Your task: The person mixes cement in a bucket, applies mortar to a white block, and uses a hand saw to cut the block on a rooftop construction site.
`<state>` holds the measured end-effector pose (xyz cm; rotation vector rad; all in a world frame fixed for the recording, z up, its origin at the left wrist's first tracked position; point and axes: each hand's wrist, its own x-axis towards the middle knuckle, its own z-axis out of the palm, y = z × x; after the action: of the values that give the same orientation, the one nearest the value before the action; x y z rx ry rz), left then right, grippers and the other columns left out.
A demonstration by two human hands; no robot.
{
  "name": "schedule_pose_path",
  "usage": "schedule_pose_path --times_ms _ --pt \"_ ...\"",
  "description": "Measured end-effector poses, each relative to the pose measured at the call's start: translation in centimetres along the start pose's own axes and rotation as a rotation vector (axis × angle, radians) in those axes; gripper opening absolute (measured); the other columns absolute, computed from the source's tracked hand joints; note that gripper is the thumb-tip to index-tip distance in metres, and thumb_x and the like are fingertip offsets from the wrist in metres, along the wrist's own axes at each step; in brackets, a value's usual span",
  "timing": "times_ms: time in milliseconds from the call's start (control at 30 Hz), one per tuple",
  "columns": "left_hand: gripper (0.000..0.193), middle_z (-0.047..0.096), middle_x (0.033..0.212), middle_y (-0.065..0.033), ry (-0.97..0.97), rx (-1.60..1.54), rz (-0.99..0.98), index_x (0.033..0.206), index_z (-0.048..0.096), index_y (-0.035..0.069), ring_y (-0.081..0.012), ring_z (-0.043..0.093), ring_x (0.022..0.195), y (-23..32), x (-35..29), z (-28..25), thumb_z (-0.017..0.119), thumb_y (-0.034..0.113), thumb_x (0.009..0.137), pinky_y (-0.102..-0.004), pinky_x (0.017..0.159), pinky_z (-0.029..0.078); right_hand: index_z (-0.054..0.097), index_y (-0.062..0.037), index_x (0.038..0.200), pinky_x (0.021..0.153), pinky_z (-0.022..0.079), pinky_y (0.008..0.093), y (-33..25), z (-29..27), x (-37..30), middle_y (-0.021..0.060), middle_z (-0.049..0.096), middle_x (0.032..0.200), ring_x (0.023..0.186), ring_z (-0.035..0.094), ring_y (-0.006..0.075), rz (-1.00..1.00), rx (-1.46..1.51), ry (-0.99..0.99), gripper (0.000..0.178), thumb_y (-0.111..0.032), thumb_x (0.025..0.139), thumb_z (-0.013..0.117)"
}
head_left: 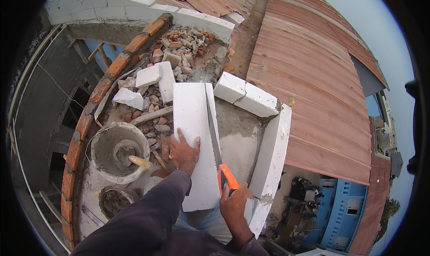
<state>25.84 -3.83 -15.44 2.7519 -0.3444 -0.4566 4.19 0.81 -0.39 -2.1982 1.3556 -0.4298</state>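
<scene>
A long white lightweight concrete block point(193, 112) lies lengthwise in front of me. My left hand point(183, 150) rests flat on its left part, fingers spread. My right hand point(234, 206) is wrapped round the orange handle of a hand saw point(213, 139). The saw's blade runs along the block's length toward its far end, near the right edge, and a narrow strip of block shows to the right of the blade. Dust hangs at the far end of the block. How deep the blade sits in the block I cannot tell.
At left stand a mortar bucket point(118, 153) with a wooden-handled tool and a smaller bucket point(115, 202). Rubble and broken block pieces point(166, 81) lie ahead. A curved brick edge point(101, 91) borders a drop. A low white block wall point(271, 153) stands right, beside metal roofing point(309, 99).
</scene>
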Motion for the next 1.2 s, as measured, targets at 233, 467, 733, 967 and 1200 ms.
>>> schedule_pose_path --times_ms 233,467,733,967,1200 --pt "0.096 0.031 0.164 -0.0211 0.113 -0.020 0.043 0.170 0.024 0.022 -0.0397 0.035 0.150 -1.0 -1.6 1.6 0.062 0.069 0.096 -0.0589 0.120 0.034 0.047 0.0068 0.122 0.063 0.058 0.0534 1.5 -3.4 -4.4 0.0291 0.068 0.080 0.076 0.072 0.0503 0.002 -0.003 -0.013 0.037 -0.020 0.104 0.065" --pt "0.067 0.021 0.176 -0.0098 0.077 0.261 0.469 0.166 0.037 0.028 -0.0373 0.015 0.162 -0.8 1.5 2.9 0.053 0.049 0.104 -0.0639 0.126 0.018 0.052 0.0058 0.112 0.059 0.055 0.0568 2.8 -1.2 -1.5 0.0301 0.067 0.078 0.069 0.069 0.0511 0.005 0.090 0.019 0.036 -0.028 0.105 0.064" --pt "0.064 0.025 0.174 -0.0105 0.184 0.231 0.489 0.164 0.040 0.025 -0.0369 0.017 0.162 -0.4 0.5 2.4 0.049 0.048 0.105 -0.0657 0.123 0.020 0.053 0.0025 0.121 0.066 0.058 0.0577 5.0 -1.5 -4.0 0.0272 0.070 0.084 0.076 0.072 0.0505 0.030 0.096 -0.051 0.041 -0.033 0.104 0.066" --pt "0.064 0.026 0.173 -0.0125 0.096 0.265 0.455 0.163 0.040 0.023 -0.0390 0.017 0.161 0.2 1.0 1.8 0.048 0.048 0.105 -0.0657 0.123 0.021 0.044 0.0059 0.120 0.065 0.057 0.0589 1.5 4.7 10.2 0.0325 0.068 0.083 0.076 0.070 0.0527 -0.001 0.141 -0.037 0.042 -0.029 0.105 0.063" --pt "0.065 0.020 0.175 -0.0115 0.161 0.188 0.552 0.165 0.039 0.023 -0.0382 0.012 0.163 -0.4 0.4 1.2 0.049 0.047 0.105 -0.0662 0.123 0.021 0.044 0.0072 0.119 0.061 0.057 0.0570 0.7 1.8 5.2 0.0304 0.065 0.074 0.069 0.069 0.0508 -0.006 0.112 -0.046 0.041 -0.024 0.103 0.067"
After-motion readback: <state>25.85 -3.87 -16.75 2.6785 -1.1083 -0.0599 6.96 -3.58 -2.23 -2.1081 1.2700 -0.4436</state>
